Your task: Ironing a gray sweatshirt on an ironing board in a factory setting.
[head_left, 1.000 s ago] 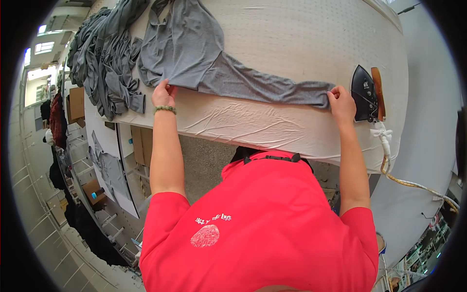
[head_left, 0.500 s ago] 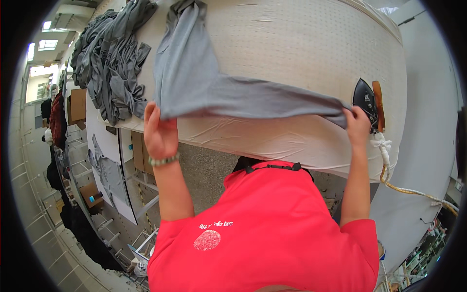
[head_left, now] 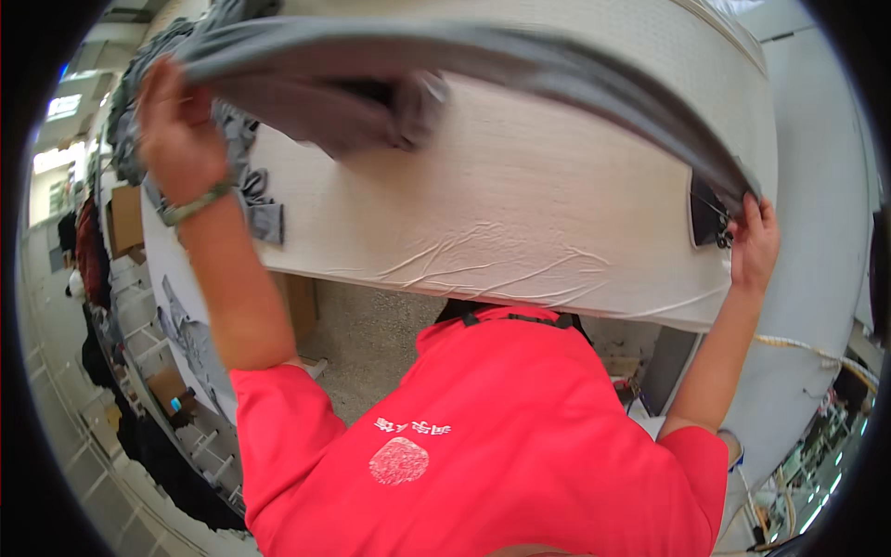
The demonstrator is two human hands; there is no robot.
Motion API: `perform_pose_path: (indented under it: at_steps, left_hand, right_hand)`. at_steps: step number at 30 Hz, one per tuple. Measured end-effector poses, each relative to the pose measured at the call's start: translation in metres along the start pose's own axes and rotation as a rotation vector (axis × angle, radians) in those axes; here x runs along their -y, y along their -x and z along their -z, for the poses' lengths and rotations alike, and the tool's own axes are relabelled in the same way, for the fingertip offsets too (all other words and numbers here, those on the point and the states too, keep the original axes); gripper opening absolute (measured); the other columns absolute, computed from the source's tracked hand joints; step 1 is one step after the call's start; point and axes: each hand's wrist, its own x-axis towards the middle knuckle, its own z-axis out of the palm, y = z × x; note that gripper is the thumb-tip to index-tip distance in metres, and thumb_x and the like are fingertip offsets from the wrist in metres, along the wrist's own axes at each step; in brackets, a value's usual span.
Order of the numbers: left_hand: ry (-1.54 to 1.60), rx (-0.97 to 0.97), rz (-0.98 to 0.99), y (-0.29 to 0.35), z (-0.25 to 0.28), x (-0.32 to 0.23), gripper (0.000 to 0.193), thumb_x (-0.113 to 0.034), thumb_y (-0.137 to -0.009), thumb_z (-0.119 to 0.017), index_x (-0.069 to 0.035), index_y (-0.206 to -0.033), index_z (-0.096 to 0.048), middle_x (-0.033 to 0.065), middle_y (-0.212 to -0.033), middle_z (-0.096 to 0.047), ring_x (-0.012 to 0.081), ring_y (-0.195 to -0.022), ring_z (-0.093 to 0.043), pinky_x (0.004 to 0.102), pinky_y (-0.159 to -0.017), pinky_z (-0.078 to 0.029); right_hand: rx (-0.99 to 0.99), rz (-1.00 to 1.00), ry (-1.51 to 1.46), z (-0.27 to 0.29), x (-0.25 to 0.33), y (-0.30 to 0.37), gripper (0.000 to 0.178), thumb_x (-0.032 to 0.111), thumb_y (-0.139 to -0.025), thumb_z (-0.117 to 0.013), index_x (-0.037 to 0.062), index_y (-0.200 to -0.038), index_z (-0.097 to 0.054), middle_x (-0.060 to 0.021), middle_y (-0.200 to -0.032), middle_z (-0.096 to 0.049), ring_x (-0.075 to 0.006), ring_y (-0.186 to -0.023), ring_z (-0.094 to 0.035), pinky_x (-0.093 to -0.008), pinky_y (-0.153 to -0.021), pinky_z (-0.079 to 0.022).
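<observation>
I pinch the grey garment (head_left: 445, 45) in my right hand (head_left: 755, 243) above the tabletop's (head_left: 557, 209) right edge, my blurred left hand (head_left: 183, 135) seemingly gripping it toward the left edge, and even tension should limit twisting.

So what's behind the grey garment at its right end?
Part of a black iron on the pale tabletop; the grey garment and right hand cover the rest of it.
</observation>
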Motion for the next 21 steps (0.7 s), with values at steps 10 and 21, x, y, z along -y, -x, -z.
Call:
perform_pose_path:
  at_steps: [10,21]
  left_hand:
    - [0.026,-0.463,0.733,0.178,0.218,0.188,0.014,-0.008,-0.098,-0.069,-0.004,-0.11,-0.063,0.0099,-0.102,-0.071,0.0219,-0.088,-0.071,0.0331,-0.074,-0.061]
    - [-0.319,-0.181,1.038,0.204,0.119,0.168,0.033,-0.026,-0.097,-0.078,-0.003,-0.113,-0.062,0.0091,-0.104,-0.07,0.0204,-0.085,-0.069,0.0353,-0.075,-0.061]
  right_hand:
    - [0.314,-0.268,0.376,-0.082,-0.093,0.051,0.02,0.012,-0.098,-0.071,0.0004,-0.113,-0.071,-0.0015,-0.1,-0.069,-0.01,-0.09,-0.064,-0.0274,-0.082,-0.054]
    - [0.632,-0.322,0.74,-0.112,-0.096,0.048,0.034,0.018,-0.093,-0.076,-0.0016,-0.12,-0.067,-0.0017,-0.098,-0.069,-0.0097,-0.089,-0.062,-0.0294,-0.081,-0.053]
